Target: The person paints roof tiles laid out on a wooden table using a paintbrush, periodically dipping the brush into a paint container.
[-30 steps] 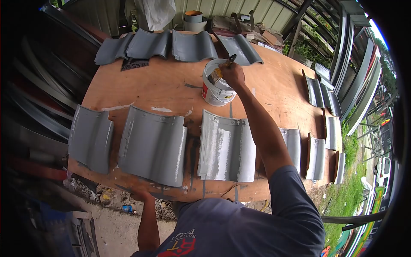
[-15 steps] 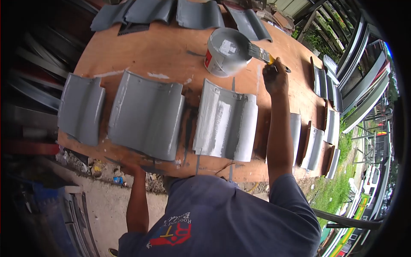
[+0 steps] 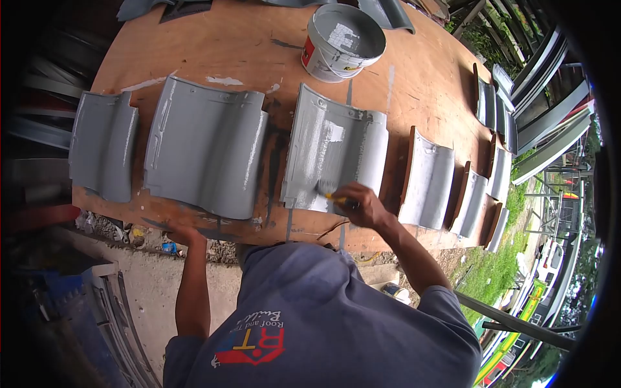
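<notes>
My right hand is closed round the handle of a paintbrush, whose bristles touch the lower part of a curved tile. That tile is partly coated in grey, with whiter patches along its middle and right side. Beyond it stands a paint bucket with grey paint inside. My left hand is at the table's near edge, below a wide grey tile; its fingers are blurred and look spread, with nothing seen in them.
The wooden table also carries a grey tile at the left and a pale tile at the right. Several smaller tiles lie farther right, others along the far edge. Metal sheets lean at the left.
My right hand has brought the brush from the bucket down to the middle tile, where grey now covers more of the white. The view has tilted down; my left hand stays by the edge.
</notes>
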{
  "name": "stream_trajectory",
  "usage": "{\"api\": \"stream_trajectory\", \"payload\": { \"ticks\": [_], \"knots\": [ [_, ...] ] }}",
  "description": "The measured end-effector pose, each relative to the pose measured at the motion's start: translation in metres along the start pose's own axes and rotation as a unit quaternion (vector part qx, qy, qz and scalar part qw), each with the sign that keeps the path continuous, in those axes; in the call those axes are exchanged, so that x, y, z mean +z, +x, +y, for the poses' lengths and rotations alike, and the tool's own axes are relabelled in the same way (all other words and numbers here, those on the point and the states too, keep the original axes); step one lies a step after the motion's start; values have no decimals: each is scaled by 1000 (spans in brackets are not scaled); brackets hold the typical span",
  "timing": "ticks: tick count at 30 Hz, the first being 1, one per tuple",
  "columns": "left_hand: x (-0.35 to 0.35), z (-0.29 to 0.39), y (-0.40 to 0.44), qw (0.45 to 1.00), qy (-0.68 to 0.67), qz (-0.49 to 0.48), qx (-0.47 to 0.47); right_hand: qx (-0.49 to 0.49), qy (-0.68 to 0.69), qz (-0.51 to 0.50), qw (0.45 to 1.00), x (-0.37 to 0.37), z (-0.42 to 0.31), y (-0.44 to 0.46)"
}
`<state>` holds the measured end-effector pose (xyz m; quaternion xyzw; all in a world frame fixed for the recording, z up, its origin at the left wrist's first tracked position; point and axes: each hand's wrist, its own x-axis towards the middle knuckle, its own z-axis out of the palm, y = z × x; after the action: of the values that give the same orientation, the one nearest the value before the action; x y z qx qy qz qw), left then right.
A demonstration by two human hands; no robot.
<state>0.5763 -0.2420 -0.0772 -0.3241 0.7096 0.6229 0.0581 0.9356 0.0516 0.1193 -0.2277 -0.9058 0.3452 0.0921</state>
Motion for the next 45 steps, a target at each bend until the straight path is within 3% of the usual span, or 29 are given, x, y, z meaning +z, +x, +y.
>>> {"api": "stream_trajectory", "payload": {
  "ticks": [2,5,13,19,23,29,35,41,45],
  "knots": [
    [0,12,-13,999,-26,-23,-1,43,30,-59,997,0,-13,-13],
    [-3,3,-2,1000,-6,-13,-8,124,79,-57,987,-26,-12,9],
    [-1,3,-1,1000,-7,-3,-6,52,-30,196,979,-66,77,113],
    [-2,0,2,999,-46,-11,-4,-17,-78,246,966,-61,71,115],
    [0,5,-5,999,-34,0,-4,27,-47,143,988,-25,40,63],
    [-2,-1,5,1000,-26,-9,-13,-1,21,16,1000,19,-12,-20],
    [-1,-3,5,1000,-8,5,-12,77,66,-14,995,12,-28,-36],
    [0,2,1,999,-30,1,-15,188,67,-2,980,-1,5,11],
    [-1,-3,6,999,-34,2,-5,162,46,-21,985,-10,-13,22]
  ]
}}
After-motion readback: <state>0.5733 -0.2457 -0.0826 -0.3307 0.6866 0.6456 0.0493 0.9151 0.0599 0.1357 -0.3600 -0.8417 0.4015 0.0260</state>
